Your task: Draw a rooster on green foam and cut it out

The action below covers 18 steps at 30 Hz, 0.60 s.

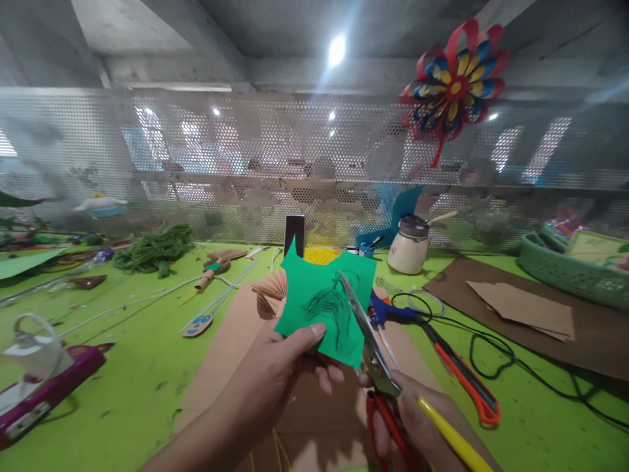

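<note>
My left hand (299,347) pinches a piece of green paper (295,295) between thumb and fingers, the thumb lying on its lower edge. Dark sketched lines mark the paper, and its top edge is cut into a curve with a pointed corner at the left. In my right hand (417,413) are scissors (376,360) with red handles, their blades lying along the paper's right side. Whether the blades bite into the paper I cannot tell. A yellow stick, perhaps a pencil (455,432), also lies against my right hand.
Brown cardboard (221,373) lies beneath my hands on the green table (142,367). At the right are a blue glue gun (393,311), a utility knife (466,380) and a looping black cable. A purple power strip (54,393) stands left; a jar (407,246) stands behind.
</note>
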Available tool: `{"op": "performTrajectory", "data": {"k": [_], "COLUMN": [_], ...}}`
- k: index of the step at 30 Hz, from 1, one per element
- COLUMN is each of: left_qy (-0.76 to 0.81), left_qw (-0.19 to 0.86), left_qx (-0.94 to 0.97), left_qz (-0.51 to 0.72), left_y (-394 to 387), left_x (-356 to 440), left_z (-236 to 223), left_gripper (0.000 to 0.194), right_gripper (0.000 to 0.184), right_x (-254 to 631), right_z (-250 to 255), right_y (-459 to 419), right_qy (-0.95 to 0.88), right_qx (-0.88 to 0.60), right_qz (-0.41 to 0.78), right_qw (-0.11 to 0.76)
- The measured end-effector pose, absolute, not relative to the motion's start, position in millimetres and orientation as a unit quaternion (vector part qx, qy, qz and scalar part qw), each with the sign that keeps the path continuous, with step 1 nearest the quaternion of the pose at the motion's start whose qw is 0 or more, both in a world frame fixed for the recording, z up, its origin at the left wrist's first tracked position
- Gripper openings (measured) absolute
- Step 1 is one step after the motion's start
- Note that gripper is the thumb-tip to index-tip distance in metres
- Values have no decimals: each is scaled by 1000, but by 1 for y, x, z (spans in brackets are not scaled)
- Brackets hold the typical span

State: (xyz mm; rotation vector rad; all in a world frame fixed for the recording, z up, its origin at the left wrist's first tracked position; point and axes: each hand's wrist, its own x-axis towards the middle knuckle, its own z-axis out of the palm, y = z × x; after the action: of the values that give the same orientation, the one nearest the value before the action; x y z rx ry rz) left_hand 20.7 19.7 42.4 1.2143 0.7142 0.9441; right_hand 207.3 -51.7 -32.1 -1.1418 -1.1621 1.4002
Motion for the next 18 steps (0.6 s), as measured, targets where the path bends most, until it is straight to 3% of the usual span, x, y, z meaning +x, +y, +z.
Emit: {"op": "performTrajectory", "data": {"k": [8,14,18], "left_qy": [343,336,321], "left_qw": [652,657,668], "left_qx": [545,541,535], "left_qz": [401,403,406], "left_y": [22,18,18], "left_x": [18,21,23], "left_z": [41,39,39], "left_gripper": [34,34,35], "right_gripper": [73,49,50], "right_x": [208,215,222], "right_z": [-41,-44,-47], "right_y": [-46,-47,-42], "right_qy": [-481,-468,-436], "right_qx": [-461,-452,-458], "right_qz": [570,595,619], "right_qw": [480,471,466]}}
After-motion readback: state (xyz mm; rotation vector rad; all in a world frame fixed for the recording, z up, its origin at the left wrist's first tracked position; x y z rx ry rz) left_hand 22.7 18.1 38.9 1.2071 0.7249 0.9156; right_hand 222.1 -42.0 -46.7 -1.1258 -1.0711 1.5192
